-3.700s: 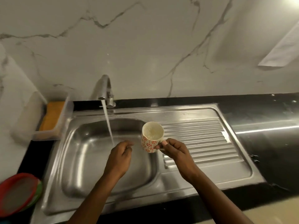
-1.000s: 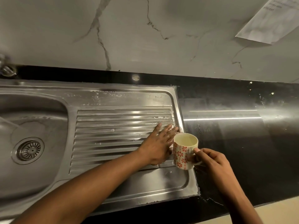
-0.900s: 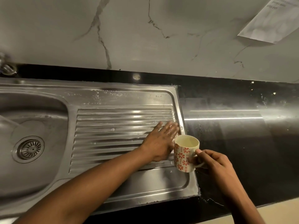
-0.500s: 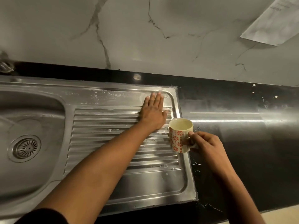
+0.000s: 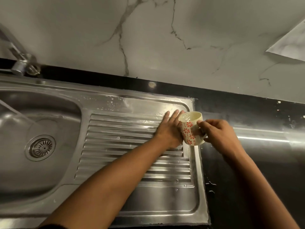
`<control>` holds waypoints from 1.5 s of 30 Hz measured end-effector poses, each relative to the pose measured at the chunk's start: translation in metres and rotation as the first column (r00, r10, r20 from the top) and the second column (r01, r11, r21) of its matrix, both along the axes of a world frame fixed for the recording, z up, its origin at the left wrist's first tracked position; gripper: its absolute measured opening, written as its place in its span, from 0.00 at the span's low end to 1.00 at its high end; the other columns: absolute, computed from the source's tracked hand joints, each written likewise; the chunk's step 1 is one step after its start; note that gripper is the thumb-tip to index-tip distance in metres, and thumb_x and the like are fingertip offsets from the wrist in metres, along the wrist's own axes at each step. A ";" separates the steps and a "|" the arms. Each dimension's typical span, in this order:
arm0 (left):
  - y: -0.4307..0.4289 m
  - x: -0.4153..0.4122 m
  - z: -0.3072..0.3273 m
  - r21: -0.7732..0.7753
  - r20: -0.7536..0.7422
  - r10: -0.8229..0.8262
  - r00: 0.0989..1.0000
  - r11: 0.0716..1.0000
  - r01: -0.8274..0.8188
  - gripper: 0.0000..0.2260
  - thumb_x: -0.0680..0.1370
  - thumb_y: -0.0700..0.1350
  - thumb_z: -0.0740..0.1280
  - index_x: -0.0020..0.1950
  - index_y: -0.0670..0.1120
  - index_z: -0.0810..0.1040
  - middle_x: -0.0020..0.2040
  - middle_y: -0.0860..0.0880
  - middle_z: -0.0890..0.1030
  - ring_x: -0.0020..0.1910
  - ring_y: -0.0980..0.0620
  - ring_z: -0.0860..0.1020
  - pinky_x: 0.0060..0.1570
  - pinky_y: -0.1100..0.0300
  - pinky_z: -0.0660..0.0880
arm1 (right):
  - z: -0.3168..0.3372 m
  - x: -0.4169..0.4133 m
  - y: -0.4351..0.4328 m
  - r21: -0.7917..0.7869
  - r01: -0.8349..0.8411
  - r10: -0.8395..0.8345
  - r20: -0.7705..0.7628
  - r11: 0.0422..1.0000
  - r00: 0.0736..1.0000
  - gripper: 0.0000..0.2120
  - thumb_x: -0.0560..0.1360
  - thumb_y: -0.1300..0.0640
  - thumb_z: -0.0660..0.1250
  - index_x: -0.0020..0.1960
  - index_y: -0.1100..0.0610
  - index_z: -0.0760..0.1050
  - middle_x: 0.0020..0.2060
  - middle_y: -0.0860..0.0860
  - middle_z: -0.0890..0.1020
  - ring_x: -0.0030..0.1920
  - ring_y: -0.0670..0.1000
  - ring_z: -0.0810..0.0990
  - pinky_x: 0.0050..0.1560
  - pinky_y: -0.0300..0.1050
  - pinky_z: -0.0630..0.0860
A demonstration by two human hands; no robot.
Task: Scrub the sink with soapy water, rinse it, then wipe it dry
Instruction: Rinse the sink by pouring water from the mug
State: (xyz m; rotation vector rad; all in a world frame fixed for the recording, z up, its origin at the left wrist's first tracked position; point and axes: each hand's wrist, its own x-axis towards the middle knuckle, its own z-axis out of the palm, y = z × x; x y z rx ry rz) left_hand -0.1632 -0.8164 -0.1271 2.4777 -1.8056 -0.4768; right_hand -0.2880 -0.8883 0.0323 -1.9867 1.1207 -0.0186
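Sink drainboard [image 5: 123,138], frame centre, pressed by left hand [image 5: 170,129], fingers straight; tilted floral mug [image 5: 189,131] gripped in right hand [image 5: 217,134].

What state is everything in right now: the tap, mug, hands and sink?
Tap: running into the sink.
Drain: unplugged.
Drainboard: wet, spotted with droplets.
Mug: tilted, water inside.
Left hand: flat on the drainboard.
Right hand: gripping the mug's handle.

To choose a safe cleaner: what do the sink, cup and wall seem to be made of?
Sink: probably stainless steel, brushed grey with bright reflections. Cup: likely glazed ceramic, glossy cream with red flowers. Wall: marble or marble-look tile, white with grey veins.
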 end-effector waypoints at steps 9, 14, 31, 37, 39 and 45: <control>0.039 0.000 0.001 -0.140 0.000 0.078 0.997 0.987 -0.077 0.30 0.87 0.58 0.45 0.86 0.44 0.48 0.86 0.41 0.52 0.85 0.43 0.46 0.83 0.42 0.45 | 0.002 0.014 -0.020 0.009 -0.103 0.104 -0.020 0.995 0.994 0.14 0.84 0.50 0.65 0.46 0.54 0.85 0.40 0.46 0.88 0.46 0.49 0.87 0.57 0.55 0.83; 0.051 -0.022 -0.001 -0.118 -0.097 0.145 0.985 0.981 -0.157 0.32 0.87 0.57 0.46 0.85 0.43 0.42 0.86 0.41 0.45 0.85 0.42 0.43 0.82 0.40 0.44 | 0.009 -0.006 -0.012 0.125 -0.026 0.023 0.023 0.992 0.999 0.15 0.84 0.55 0.63 0.47 0.61 0.84 0.40 0.51 0.88 0.47 0.51 0.87 0.55 0.51 0.82; 0.135 0.026 -0.005 -0.100 -0.056 0.501 0.864 0.858 -0.504 0.30 0.87 0.60 0.37 0.85 0.47 0.38 0.85 0.47 0.38 0.84 0.47 0.38 0.83 0.44 0.41 | -0.002 0.007 0.006 0.029 -0.099 0.101 -0.086 0.995 0.991 0.13 0.83 0.49 0.66 0.44 0.50 0.85 0.39 0.47 0.88 0.46 0.52 0.87 0.57 0.64 0.83; 0.111 0.008 0.006 -0.004 -0.025 0.512 0.859 0.859 -0.512 0.32 0.86 0.60 0.38 0.84 0.44 0.35 0.83 0.42 0.34 0.83 0.43 0.34 0.82 0.40 0.38 | 0.008 0.005 0.016 0.128 -0.094 0.097 -0.018 0.987 0.995 0.13 0.84 0.54 0.64 0.46 0.56 0.84 0.38 0.48 0.88 0.49 0.57 0.86 0.60 0.62 0.81; 0.084 -0.009 0.006 -0.023 -0.061 0.387 0.920 0.921 -0.388 0.31 0.85 0.60 0.39 0.84 0.46 0.35 0.84 0.44 0.35 0.83 0.44 0.33 0.81 0.39 0.38 | 0.012 0.000 0.016 0.125 -0.097 0.101 -0.026 0.987 0.995 0.13 0.84 0.54 0.64 0.46 0.57 0.84 0.39 0.49 0.88 0.49 0.56 0.86 0.60 0.62 0.81; 0.051 -0.048 0.002 0.003 -0.002 0.064 0.998 0.998 -0.064 0.32 0.85 0.58 0.47 0.86 0.47 0.44 0.86 0.44 0.46 0.85 0.41 0.39 0.81 0.36 0.42 | 0.015 -0.019 0.014 0.031 -0.148 0.151 -0.111 0.988 0.982 0.15 0.82 0.49 0.66 0.43 0.53 0.86 0.38 0.48 0.88 0.45 0.60 0.86 0.55 0.69 0.81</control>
